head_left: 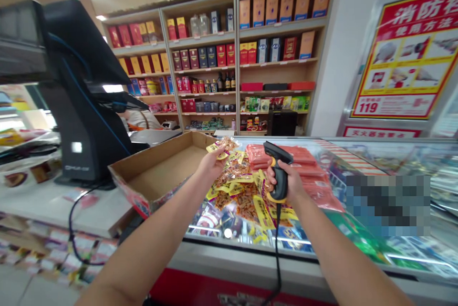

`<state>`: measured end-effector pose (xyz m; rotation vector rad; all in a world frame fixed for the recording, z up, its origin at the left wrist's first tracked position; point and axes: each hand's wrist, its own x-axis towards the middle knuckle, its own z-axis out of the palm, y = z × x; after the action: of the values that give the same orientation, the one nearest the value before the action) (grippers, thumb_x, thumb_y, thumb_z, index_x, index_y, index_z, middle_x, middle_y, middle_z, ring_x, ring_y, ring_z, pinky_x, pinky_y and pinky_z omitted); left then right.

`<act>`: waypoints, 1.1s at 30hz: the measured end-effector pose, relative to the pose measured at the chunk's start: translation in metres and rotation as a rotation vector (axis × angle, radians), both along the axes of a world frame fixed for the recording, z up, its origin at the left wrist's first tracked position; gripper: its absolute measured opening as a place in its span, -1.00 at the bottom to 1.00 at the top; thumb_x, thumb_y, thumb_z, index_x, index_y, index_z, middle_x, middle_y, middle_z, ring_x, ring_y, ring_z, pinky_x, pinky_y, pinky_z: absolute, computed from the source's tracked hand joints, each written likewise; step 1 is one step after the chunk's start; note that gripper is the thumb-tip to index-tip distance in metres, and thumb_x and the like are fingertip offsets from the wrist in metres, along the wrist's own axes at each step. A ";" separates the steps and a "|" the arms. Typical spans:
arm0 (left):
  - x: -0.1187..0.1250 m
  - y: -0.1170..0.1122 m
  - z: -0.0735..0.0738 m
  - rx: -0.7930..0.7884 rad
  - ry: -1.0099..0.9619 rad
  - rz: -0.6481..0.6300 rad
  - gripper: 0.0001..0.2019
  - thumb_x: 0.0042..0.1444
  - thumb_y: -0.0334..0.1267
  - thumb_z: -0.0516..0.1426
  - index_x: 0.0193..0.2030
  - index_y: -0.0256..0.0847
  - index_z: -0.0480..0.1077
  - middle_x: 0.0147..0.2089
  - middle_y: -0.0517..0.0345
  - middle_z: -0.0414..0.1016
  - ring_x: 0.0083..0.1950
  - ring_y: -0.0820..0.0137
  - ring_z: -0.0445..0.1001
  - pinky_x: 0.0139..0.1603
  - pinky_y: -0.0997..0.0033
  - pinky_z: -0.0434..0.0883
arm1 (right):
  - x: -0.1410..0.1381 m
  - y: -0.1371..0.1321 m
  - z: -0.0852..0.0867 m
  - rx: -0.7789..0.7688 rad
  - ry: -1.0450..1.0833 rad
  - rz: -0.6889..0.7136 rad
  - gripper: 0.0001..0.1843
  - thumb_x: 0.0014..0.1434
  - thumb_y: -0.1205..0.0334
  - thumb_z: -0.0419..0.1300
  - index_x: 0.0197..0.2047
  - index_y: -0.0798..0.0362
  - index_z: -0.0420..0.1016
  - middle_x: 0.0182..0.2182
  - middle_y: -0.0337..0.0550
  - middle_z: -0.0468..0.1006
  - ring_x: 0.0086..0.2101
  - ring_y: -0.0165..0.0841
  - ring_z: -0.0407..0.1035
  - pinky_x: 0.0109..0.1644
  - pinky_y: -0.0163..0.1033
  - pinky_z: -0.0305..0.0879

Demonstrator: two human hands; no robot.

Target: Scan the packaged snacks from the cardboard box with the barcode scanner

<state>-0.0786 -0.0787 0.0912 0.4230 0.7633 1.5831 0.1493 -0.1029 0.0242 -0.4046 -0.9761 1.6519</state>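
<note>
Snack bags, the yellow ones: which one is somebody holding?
The bag pinched in the left hand, at the far edge of the pile. The others lie loose; the right hand holds a scanner.

Glass-topped case (229,251): heaped yellow-labelled snack packets (246,203), reddish plastic packs (318,194) beside them, cardboard box (168,155) left.

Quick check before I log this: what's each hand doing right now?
Left hand: closed, holding a yellow-labelled snack packet.
Right hand: closed, holding the black-and-yellow handheld scanner.
</note>
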 end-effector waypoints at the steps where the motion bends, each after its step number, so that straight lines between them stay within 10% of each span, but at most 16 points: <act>1: 0.007 0.005 -0.008 0.012 0.003 0.005 -0.77 -0.03 -0.65 0.18 -0.25 -0.32 0.42 -0.41 0.11 0.51 -0.46 0.48 0.51 -0.44 0.57 0.50 | -0.001 0.000 0.000 0.003 -0.010 -0.007 -0.74 0.01 0.03 0.29 -0.31 0.01 0.42 -0.59 -0.33 0.39 -0.65 -0.45 0.22 -0.63 -0.33 0.25; 10: 0.010 0.036 -0.069 0.592 0.642 0.321 -0.77 -0.25 -0.32 0.35 -0.50 -0.23 0.36 -0.33 0.11 0.52 -0.22 0.32 0.51 -0.04 0.24 0.44 | -0.009 -0.011 0.003 0.062 -0.087 0.005 -0.73 0.04 0.04 0.29 -0.30 0.04 0.43 -0.60 -0.33 0.41 -0.69 -0.49 0.23 -0.58 -0.33 0.31; 14: -0.009 0.028 -0.067 0.956 1.019 0.368 -0.73 -0.06 -0.15 0.28 -0.60 -0.17 0.33 -0.26 0.05 0.51 -0.07 0.23 0.47 0.07 0.17 0.38 | -0.009 -0.017 0.005 0.074 -0.148 0.026 -0.70 0.04 0.03 0.30 -0.26 0.05 0.43 -0.61 -0.33 0.42 -0.72 -0.51 0.25 -0.58 -0.33 0.31; 23: -0.021 0.027 -0.065 1.004 1.121 0.724 -0.64 0.14 -0.10 0.14 -0.63 -0.16 0.27 -0.26 0.08 0.40 0.02 0.24 0.39 0.12 0.16 0.34 | -0.011 -0.026 0.013 0.119 -0.273 -0.043 -0.70 -0.01 0.10 0.35 -0.27 0.08 0.45 -0.63 -0.28 0.46 -0.72 -0.46 0.31 -0.61 -0.32 0.30; 33: -0.013 0.025 -0.072 1.227 1.312 0.613 -0.63 0.22 -0.11 0.08 -0.60 -0.16 0.28 -0.29 0.07 0.43 -0.01 0.27 0.40 0.15 0.15 0.34 | -0.013 -0.022 0.009 0.093 -0.244 -0.043 -0.73 -0.01 0.09 0.33 -0.34 0.07 0.41 -0.65 -0.30 0.45 -0.74 -0.46 0.30 -0.60 -0.31 0.34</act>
<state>-0.0915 -0.0533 0.0194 2.4632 0.7659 2.1348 0.1360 -0.1245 0.0332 -0.5696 -1.2122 1.5356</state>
